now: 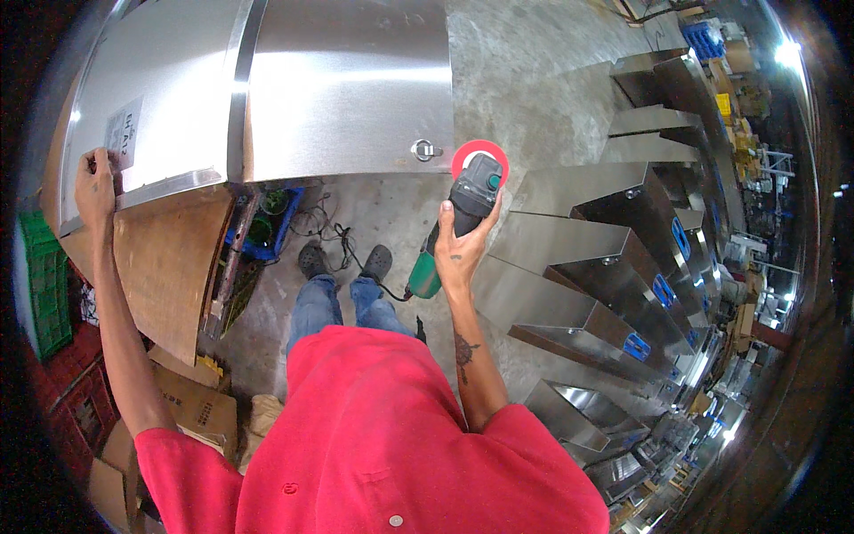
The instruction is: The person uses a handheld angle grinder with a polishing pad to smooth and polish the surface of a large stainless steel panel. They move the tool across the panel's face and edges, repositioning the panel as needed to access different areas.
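My right hand [464, 240] is wrapped round an angle grinder [476, 191] with a black head and a green rear body. Its red-rimmed disc [481, 145] sits beside the right edge of a stainless steel door [347, 98]; I cannot tell whether the two touch. A small ring-shaped latch [425, 150] is fitted near that door's lower right corner. At the far left, my left hand [96, 191] rests with curled fingers on the edge of a steel cabinet [182, 89]; whether it grips anything there is hard to make out. A paper label [124, 133] lies beside it.
A wooden board [165, 276] lies under the cabinet. Several folded steel panels [587, 258] stand in rows on the right. A cable [334, 233] runs over the concrete floor near my feet. Green crates [44, 276] and cardboard boxes [191, 405] sit at the left.
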A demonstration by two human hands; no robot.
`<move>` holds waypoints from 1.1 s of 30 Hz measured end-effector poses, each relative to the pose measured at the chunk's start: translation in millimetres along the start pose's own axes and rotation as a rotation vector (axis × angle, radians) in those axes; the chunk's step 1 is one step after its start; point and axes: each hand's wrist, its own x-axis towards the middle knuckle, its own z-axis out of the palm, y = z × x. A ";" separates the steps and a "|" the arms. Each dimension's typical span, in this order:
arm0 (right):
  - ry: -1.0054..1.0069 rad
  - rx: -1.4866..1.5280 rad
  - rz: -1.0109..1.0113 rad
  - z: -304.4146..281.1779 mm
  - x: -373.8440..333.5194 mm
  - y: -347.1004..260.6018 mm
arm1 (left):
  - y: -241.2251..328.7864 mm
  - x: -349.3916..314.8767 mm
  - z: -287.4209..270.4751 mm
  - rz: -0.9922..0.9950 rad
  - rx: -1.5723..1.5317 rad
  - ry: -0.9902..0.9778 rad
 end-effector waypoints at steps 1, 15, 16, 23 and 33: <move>-0.030 0.001 0.044 -2.0 -0.6 -5.3 | 1.0 -0.5 0.1 -0.002 -0.009 -0.009; -0.010 0.052 -0.058 7.0 -11.1 -8.5 | -2.7 3.0 0.4 -0.032 -0.027 -0.079; -0.009 0.054 -0.075 7.1 -11.3 -10.6 | -2.2 3.3 0.0 -0.023 -0.002 -0.067; 0.060 -0.086 -0.050 3.3 0.7 16.4 | 3.8 0.1 0.5 -0.020 0.048 -0.019; 0.035 -0.074 -0.028 -7.2 -0.7 -3.5 | -2.0 3.5 1.8 0.009 0.033 -0.005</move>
